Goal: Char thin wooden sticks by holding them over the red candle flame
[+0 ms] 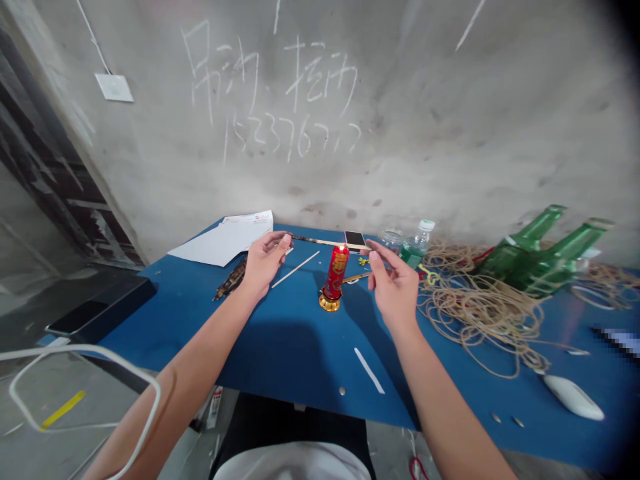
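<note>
Between my two hands a thin wooden stick [320, 241] is stretched level, its left part scorched black and its right part pale. My left hand [267, 261] pinches the blackened end between thumb and fingers. At the other end my right hand [395, 280] grips the pale part with thumb and forefinger. The stick crosses just above a lit red candle [337, 272] with gold markings, upright in a gold base [329, 303]. Beside my left hand lie a bundle of dark scorched strips [233, 279] and a loose pale stick [296, 269].
White paper [225, 240] lies at the back left of the blue table [280, 360]. On the right are tangled cord [480, 313], green bottles [530, 247], a clear plastic bottle [419, 245] and a white mouse-shaped object [573, 397]. A phone [355, 239] rests behind the candle; a white strip [369, 371] lies in front.
</note>
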Action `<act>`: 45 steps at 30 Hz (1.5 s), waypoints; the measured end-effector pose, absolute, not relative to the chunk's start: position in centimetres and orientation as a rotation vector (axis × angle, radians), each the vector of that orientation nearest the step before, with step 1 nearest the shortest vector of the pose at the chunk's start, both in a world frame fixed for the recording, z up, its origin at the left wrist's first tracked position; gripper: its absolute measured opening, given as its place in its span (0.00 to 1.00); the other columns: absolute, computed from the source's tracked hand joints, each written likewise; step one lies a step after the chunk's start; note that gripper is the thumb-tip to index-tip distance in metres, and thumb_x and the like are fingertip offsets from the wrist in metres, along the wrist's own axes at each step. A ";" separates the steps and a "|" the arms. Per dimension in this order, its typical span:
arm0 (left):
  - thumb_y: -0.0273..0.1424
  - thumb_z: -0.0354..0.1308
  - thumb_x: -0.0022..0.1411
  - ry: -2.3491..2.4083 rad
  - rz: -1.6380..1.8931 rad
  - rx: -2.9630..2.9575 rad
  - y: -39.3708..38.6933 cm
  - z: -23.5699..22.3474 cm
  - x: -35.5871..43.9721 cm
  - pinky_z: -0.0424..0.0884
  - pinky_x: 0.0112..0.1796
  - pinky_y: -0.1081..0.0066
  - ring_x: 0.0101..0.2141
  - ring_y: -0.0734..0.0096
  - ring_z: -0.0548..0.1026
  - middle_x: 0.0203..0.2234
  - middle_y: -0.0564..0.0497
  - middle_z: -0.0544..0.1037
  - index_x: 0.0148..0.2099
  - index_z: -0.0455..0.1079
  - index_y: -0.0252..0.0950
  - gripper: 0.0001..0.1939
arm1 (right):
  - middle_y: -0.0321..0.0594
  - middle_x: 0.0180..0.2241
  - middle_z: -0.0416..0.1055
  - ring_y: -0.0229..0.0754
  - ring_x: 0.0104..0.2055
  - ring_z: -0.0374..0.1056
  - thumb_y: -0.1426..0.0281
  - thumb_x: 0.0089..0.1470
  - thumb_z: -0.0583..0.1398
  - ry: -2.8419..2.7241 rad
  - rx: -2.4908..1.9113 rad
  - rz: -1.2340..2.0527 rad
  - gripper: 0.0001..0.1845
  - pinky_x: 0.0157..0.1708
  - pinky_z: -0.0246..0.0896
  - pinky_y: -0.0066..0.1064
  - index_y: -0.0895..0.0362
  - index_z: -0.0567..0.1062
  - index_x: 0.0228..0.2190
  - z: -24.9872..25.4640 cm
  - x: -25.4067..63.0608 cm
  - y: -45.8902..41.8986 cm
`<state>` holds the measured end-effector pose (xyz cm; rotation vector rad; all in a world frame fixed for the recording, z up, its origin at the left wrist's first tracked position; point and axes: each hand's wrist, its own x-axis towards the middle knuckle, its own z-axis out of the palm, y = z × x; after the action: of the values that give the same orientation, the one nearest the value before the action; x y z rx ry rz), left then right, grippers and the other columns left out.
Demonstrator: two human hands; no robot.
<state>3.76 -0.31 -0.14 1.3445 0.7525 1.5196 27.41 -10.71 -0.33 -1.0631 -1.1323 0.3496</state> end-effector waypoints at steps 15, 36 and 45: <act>0.49 0.72 0.56 0.781 1.482 1.398 -0.7 0.0 3.8 0.60 0.23 0.76 0.23 0.80 0.66 0.33 0.47 0.81 0.46 0.80 0.35 0.24 | 0.45 0.45 0.81 0.30 0.18 0.58 0.55 0.62 0.64 -1.093 -1.033 0.328 0.22 0.17 0.59 0.29 0.53 0.82 0.52 -0.4 27.5 -10.6; 0.51 0.71 0.56 0.748 1.464 1.348 -0.6 -0.1 3.7 0.56 0.20 0.78 0.23 0.81 0.65 0.34 0.48 0.79 0.44 0.79 0.35 0.25 | 0.45 0.47 0.81 0.30 0.19 0.60 0.57 0.60 0.65 -1.135 -1.032 0.375 0.21 0.17 0.61 0.29 0.51 0.83 0.51 -0.2 27.2 -10.9; 0.51 0.72 0.55 0.749 1.482 1.301 0.0 -0.4 3.6 0.55 0.19 0.78 0.22 0.82 0.65 0.33 0.49 0.79 0.43 0.79 0.35 0.25 | 0.46 0.51 0.80 0.31 0.19 0.60 0.57 0.60 0.66 -1.155 -1.036 0.374 0.21 0.17 0.62 0.30 0.52 0.82 0.52 -0.3 27.2 -10.8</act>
<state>3.62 -0.05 -0.43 1.3011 0.7492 1.4825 27.24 -10.83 -0.32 -1.0359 -1.1551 0.3737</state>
